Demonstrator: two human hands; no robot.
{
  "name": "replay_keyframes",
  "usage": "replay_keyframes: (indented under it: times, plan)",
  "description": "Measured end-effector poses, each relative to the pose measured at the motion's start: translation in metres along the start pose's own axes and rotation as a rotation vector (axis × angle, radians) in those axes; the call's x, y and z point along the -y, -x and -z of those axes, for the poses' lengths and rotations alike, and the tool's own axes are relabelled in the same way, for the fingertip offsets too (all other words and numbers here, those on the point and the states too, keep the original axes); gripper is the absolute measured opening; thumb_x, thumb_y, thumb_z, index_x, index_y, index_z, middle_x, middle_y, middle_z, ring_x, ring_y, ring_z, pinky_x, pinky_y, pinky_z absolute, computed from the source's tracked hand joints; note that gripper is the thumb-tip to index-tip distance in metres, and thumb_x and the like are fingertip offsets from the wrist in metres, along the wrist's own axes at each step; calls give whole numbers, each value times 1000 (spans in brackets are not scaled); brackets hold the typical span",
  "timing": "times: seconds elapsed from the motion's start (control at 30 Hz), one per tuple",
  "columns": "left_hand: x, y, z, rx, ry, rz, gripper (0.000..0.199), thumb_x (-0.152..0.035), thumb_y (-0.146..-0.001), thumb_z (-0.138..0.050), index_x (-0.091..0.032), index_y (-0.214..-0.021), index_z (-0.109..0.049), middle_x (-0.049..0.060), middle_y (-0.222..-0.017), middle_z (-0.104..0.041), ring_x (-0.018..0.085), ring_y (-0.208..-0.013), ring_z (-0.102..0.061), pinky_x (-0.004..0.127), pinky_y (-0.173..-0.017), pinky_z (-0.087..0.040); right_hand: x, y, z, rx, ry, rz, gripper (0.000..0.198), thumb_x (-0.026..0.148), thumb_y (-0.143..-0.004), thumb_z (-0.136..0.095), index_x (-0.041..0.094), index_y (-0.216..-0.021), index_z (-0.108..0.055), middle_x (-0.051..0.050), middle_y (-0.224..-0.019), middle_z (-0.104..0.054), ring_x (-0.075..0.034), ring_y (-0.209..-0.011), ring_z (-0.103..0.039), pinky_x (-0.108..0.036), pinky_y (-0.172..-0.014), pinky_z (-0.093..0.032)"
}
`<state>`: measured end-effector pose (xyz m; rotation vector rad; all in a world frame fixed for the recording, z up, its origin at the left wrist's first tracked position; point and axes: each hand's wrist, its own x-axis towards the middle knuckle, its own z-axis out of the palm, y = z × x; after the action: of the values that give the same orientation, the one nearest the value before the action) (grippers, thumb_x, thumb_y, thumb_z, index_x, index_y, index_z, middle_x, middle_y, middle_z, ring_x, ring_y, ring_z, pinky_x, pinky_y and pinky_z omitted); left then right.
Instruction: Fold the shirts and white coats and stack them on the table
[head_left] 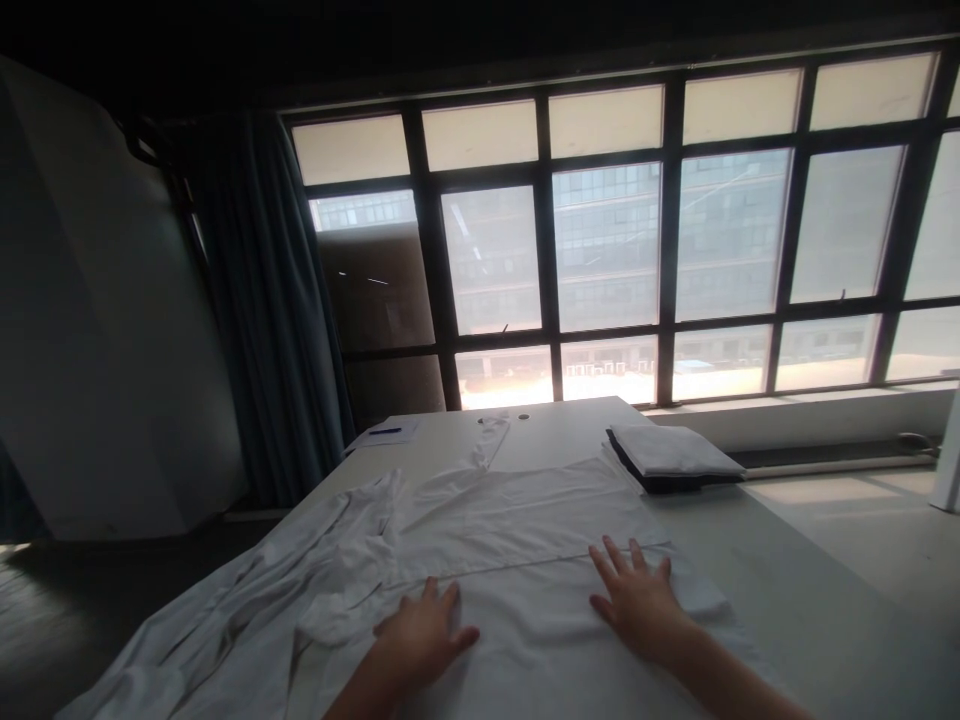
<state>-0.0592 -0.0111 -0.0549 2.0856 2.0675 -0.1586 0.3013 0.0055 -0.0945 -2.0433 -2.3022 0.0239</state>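
Observation:
A white shirt (525, 510) lies spread out on the white table (570, 425), with a long seam or front edge running across it. Flat on its near part rests my left hand (424, 632), fingers apart. My right hand (637, 605) presses on the right side of the same cloth, fingers spread, tips by that seam. Neither hand grips anything. Rumpled white fabric (247, 610) stretches to the left of my left hand and hangs toward the table's left edge. I cannot tell whether it is part of the same shirt.
A folded stack of white cloth (679, 448) with a dark layer beneath sits at the table's right edge. Paper with a pen (386, 431) lies at the far left corner. A blue curtain (259, 300) hangs on the left, beside large windows (607, 245).

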Motion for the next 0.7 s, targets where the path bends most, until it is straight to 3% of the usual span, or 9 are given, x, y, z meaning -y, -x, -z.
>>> replay_keyframes:
  times: [0.1,0.17,0.27,0.4,0.53,0.63,0.7]
  plan:
    - [13,16,1,103,9,13,88,-73,-80,-53,-42,-157,-24,9,-169,-9,57,-146,-13,85,-96,-24,8,5,-6,6,-89,30,75,68,-92,-37,33,-158,-29,-5,-167,-20,-50,-149,-11,-83,-106,-2]
    - [23,16,-2,71,13,9,86,-76,-83,-45,-43,-158,-16,5,-169,2,54,-149,1,86,-100,-12,7,2,-10,27,-131,42,78,74,-92,-27,33,-158,-27,-4,-167,-17,-47,-151,-8,-80,-109,2]
    - [35,3,-11,-25,13,-6,88,-84,-84,-35,-40,-158,-16,6,-169,3,51,-149,8,84,-103,1,4,-11,-11,50,-154,56,80,77,-91,-24,34,-159,-24,-2,-168,-15,-44,-152,-5,-77,-111,5]
    - [39,-19,-18,-159,-3,-45,78,-77,-90,-32,-39,-157,-25,6,-169,-11,48,-151,-1,82,-106,0,1,-31,-6,52,-143,44,81,76,-91,-23,32,-159,-24,0,-168,-13,-44,-152,-5,-77,-111,5]
    - [42,-27,-13,-299,10,-108,59,-55,-98,-36,-32,-152,-42,8,-165,-28,38,-151,-20,73,-114,-11,0,-42,-5,34,-133,44,81,76,-91,-25,31,-158,-27,-2,-168,-16,-44,-152,-8,-77,-110,1]
    - [43,-16,-9,-395,27,-269,46,-44,-99,-42,-27,-138,-59,9,-155,-47,30,-144,-39,58,-118,-25,-3,-44,-8,2,-127,48,77,73,-93,-26,31,-157,-31,-4,-167,-20,-43,-152,-12,-76,-111,-1]
    - [41,-4,-9,-388,63,-419,42,-48,-98,-47,-31,-133,-63,7,-148,-55,28,-138,-47,49,-117,-33,-5,-43,-9,-19,-121,46,73,69,-95,-28,30,-156,-33,-6,-166,-24,-42,-151,-16,-74,-112,-3]
